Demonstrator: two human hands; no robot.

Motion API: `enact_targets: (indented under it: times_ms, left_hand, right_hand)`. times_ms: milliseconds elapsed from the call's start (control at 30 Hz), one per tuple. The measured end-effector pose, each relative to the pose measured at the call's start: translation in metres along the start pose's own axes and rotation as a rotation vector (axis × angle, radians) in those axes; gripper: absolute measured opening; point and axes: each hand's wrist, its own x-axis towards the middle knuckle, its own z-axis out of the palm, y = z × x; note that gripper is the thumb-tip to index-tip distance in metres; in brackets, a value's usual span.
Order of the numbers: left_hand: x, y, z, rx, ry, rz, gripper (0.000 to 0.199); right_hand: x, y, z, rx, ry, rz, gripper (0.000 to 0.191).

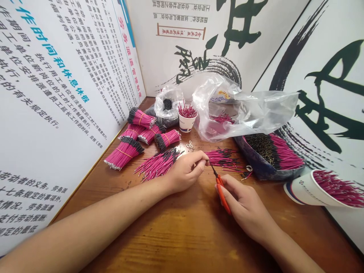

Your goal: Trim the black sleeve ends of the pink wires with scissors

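Note:
My right hand (246, 204) is closed around a pair of orange-handled pliers (223, 197), whose thin dark jaws slant up to the left. Their tip meets the fingertips of my left hand (187, 170), which are pinched together. Whatever small piece sits in that pinch is too small to make out. Loose pink wires with black ends (156, 163) lie beside and partly behind my left hand. Just beyond the plier tip is a second spread of pink wires (223, 157).
Banded wire bundles (123, 153) are stacked at the left. A paper cup of wires (187, 123) stands at the back, near a clear plastic bag (244, 110). To the right are a dark blue bag of wires (264, 172) and a tilted paper cup (303, 189). Printed panels enclose the table (170, 242).

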Motion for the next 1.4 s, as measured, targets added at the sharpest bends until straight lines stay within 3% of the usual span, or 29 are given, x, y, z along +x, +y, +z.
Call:
enact_targets:
  times_ms: [267, 500, 1400]
  left_hand:
    - [0.0004, 0.0002, -0.0004, 0.006, -0.009, -0.006, 0.018]
    - [-0.0013, -0.0040, 0.0018, -0.002, 0.016, -0.009, 0.016]
    - [-0.0020, 0.0018, -0.0002, -0.063, 0.018, -0.054, 0.010]
  right_hand:
    - [0.0000, -0.0016, -0.0011, -0.054, 0.070, -0.006, 0.027]
    - [-0.0002, -0.0004, -0.0009, 0.019, 0.015, 0.032, 0.027]
    - [0.0008, -0.0002, -0.0027, -0.003, 0.030, 0.040, 0.028]
